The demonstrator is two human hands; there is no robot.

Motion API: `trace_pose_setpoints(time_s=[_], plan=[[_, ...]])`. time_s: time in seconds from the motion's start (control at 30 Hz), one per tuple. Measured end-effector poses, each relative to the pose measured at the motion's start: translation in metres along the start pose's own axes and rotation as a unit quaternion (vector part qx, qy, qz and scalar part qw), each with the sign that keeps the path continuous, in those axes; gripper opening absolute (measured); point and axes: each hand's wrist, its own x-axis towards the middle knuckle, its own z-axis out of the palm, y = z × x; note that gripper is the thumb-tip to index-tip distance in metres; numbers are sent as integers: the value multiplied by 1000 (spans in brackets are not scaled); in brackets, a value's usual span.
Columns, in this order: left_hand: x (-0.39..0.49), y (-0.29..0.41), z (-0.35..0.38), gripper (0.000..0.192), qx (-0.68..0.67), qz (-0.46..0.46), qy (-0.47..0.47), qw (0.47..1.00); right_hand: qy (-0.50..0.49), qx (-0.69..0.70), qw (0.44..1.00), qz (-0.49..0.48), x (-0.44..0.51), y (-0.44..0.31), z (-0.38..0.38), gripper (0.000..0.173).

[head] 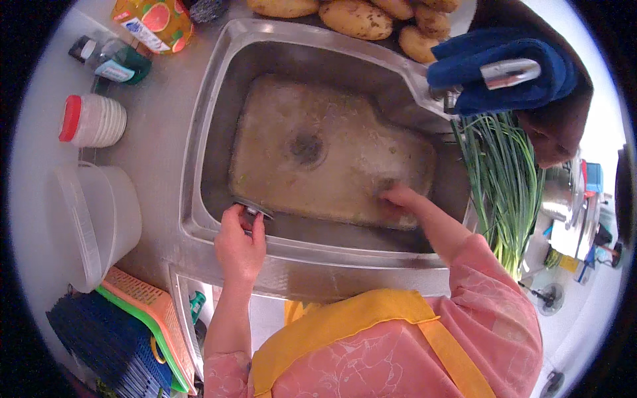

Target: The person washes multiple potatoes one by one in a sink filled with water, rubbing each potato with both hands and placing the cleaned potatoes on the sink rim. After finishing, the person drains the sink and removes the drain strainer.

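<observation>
My left hand (241, 246) is at the near left rim of the stainless steel sink (343, 244). Between its thumb and fingers is a small round metal piece with a knob, like a drain stopper (254, 209). My right hand (398, 196) reaches down to the near right part of the basin floor. Motion blur hides its fingertips, and I cannot tell whether it holds the dark patch beside them. The basin floor looks brown and cloudy. A dark round drain (307, 148) lies left of its middle.
Potatoes (356, 20) lie behind the sink. A blue cloth (502, 74) wraps the faucet; scallions (502, 189) lie to the right. Leftward stand a green bottle (119, 62), a red-lidded jar (94, 121) and a clear plastic tub (109, 214). Plastic baskets (149, 298) lean at the near left.
</observation>
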Motion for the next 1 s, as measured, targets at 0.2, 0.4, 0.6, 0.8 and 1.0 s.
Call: trace_pose_setpoints(time_s=[0.2, 0.4, 0.6, 0.8, 1.0], plan=[[0, -1, -1, 32, -8, -21, -12, 1000, -70, 314, 924, -207, 25, -140, 45, 26], [1, -4, -2, 33, -9, -25, -29, 999, 468, -224, 773, -365, 22, -109, -18, 57], [3, -4, -2, 32, -29, 6, -21, 999, 404, -228, 778, -424, 36, -141, 54, 69], [3, -2, -1, 33, -14, -38, -39, 998, 358, -176, 777, -487, 63, -282, 58, 69], [3, -6, 2, 32, 6, -6, -25, 1000, 383, -224, 756, -482, 77, -353, 94, 64]])
